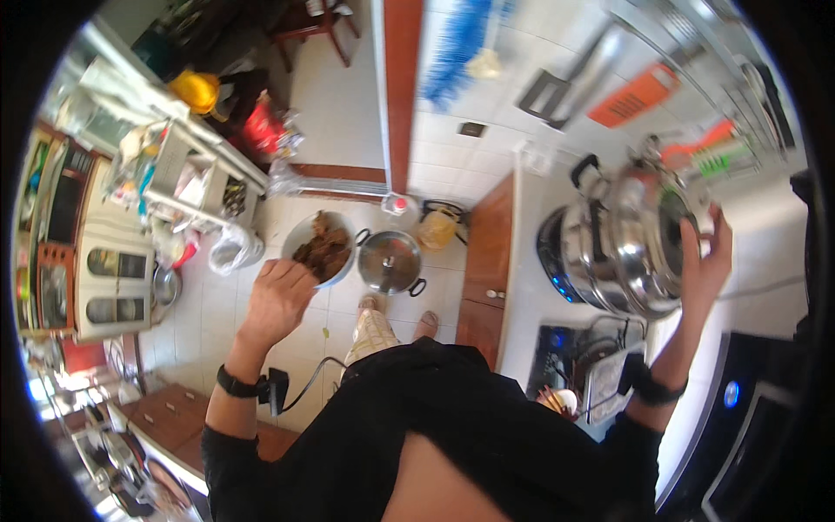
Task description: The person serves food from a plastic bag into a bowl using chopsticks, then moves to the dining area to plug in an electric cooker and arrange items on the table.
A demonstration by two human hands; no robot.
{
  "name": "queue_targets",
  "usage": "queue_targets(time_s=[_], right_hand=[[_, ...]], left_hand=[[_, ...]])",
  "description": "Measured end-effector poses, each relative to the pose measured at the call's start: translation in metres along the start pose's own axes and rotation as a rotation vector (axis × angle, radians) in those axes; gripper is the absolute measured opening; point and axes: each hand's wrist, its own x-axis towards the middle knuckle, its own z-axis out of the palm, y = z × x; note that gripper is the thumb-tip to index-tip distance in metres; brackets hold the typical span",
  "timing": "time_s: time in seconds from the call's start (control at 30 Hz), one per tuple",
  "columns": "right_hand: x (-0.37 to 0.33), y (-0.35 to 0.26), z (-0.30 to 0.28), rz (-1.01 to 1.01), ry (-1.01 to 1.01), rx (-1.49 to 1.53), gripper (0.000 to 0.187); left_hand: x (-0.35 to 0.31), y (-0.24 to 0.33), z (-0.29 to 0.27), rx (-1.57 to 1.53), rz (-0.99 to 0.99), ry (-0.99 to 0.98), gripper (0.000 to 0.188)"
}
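Your L hand (280,300) is at the near rim of the pale bowl (301,232) w/ brown pieces (329,250); fingers curled, can't tell if gripping. Bowl's L of the 2-handled steel pot (372,258) on the floor (346,311). Your R hand (707,261) is at the lid (632,248) of the tall steel steamer (593,261), R counter (519,270); thumb & fingers apart, hold unclear.

Brown pieces (329,250) — too blurred to identify, blue brush (457,50) — cut off above

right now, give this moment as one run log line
left hand: at bowl | right hand: at pot lid | brown pieces: in bowl
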Motion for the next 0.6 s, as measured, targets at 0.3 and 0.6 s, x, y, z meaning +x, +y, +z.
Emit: queue_targets(time_s=[0.3, 0.6], right_hand=[[-0.056, -0.198, 0.257, 0.014, -1.066, 0.626, 0.033], [-0.041, -0.337, 0.495, 0.703, -1.47, 0.892, 0.043]], left_hand=[[-0.002, -0.106, -0.009, -0.028, 0.078, 0.044, 0.008], [0.023, -0.285, -0.057, 0.038, 0.381, -0.028, 0.009]])
